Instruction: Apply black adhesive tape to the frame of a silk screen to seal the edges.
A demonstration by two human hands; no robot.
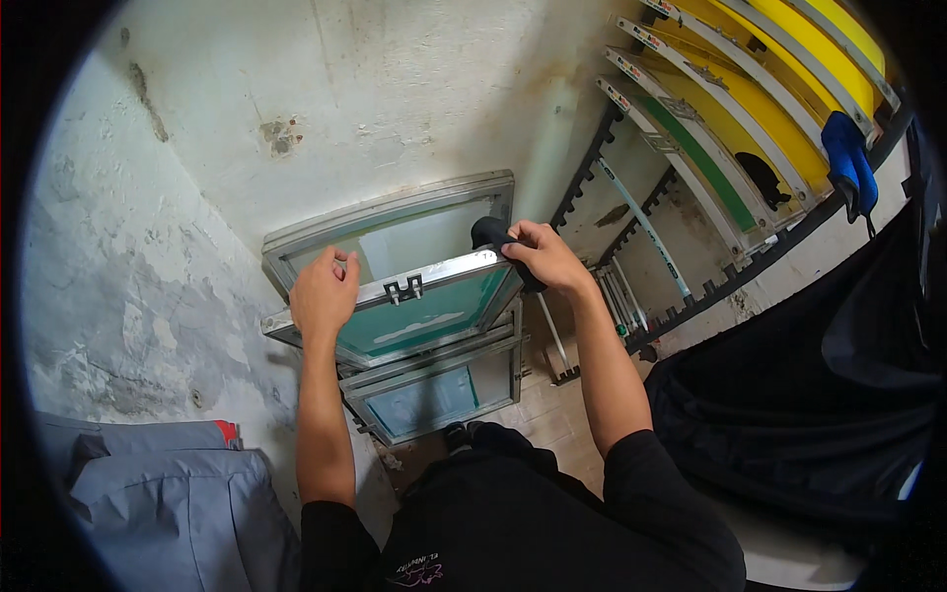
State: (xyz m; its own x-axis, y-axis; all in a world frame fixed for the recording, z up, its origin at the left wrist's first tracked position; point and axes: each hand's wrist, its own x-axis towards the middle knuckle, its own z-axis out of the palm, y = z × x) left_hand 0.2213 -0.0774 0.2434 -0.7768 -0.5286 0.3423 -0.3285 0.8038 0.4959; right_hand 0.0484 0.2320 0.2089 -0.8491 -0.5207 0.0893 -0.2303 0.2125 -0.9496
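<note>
A metal-framed printing screen [419, 306] with green mesh leans toward me, a black double clip [402, 288] on its upper bar. My left hand [326, 291] lies over the left part of that bar. Its fingers are curled together just beyond the metal, and whatever they pinch is hidden. At the upper right corner my right hand [543, 259] is closed around a black, soft-looking item [490, 234], perhaps cloth, that touches the frame. Some of it hangs below my fingers. Another framed screen [395, 212] stands behind, against the wall.
Lower down, more framed screens [434, 400] stand near my feet. A black notched rack [710, 296] on the right holds yellow and green screens [735, 118], with a blue item [848, 163] hanging from it. Black fabric [789, 395] drapes at right; grey clothing [178, 503] hangs at lower left.
</note>
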